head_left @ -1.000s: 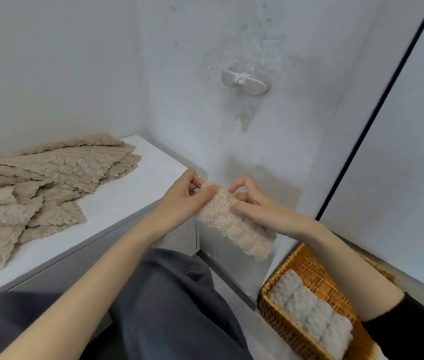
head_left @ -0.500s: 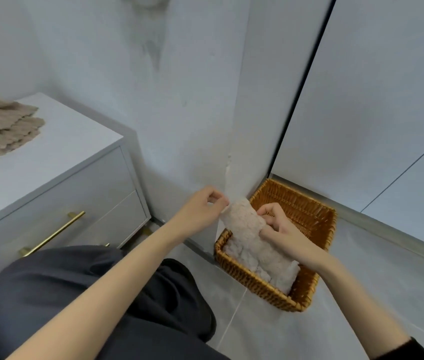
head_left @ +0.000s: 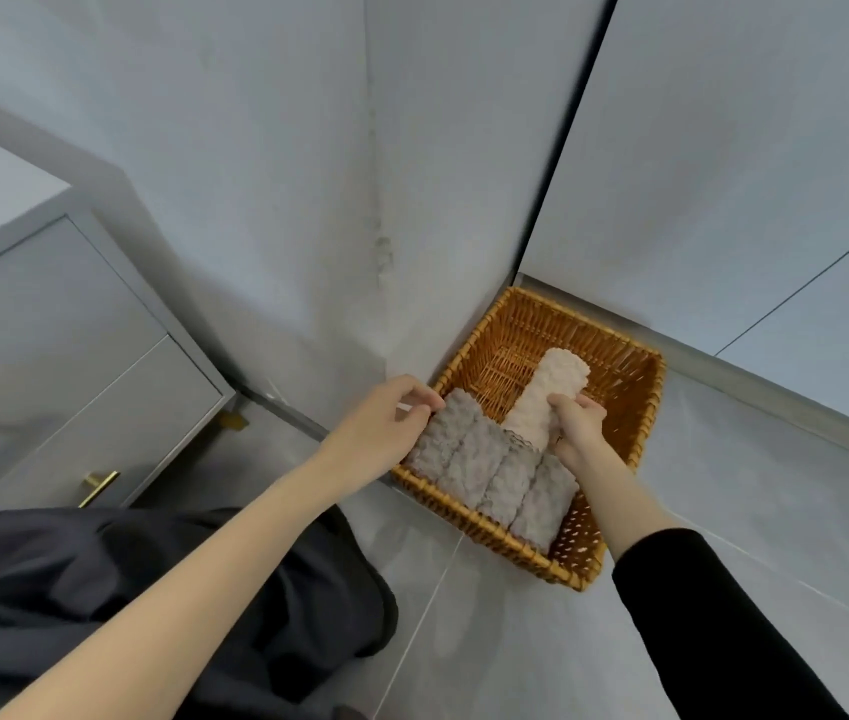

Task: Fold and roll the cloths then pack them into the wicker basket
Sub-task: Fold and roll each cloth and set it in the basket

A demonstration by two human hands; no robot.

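Note:
A wicker basket (head_left: pixel 635 439) stands on the floor in the room's corner. Along its near side lies a row of rolled grey cloths (head_left: pixel 484 470). My right hand (head_left: pixel 575 426) grips a rolled beige cloth (head_left: pixel 554 389) and holds it inside the basket, just behind the row. My left hand (head_left: pixel 386 426) rests at the left end of the row, its fingertips touching the leftmost grey roll at the basket's rim.
A grey drawer cabinet (head_left: pixel 63 356) with brass handles (head_left: pixel 97 485) stands at the left. Walls close in behind the basket. Grey floor tiles (head_left: pixel 723 511) stretch to the right. My dark-clothed lap (head_left: pixel 152 589) fills the lower left.
The view swung down and right from the cabinet top to the basket. Both hands carried the beige roll down into the basket; my left hand left it and now touches the grey rolls.

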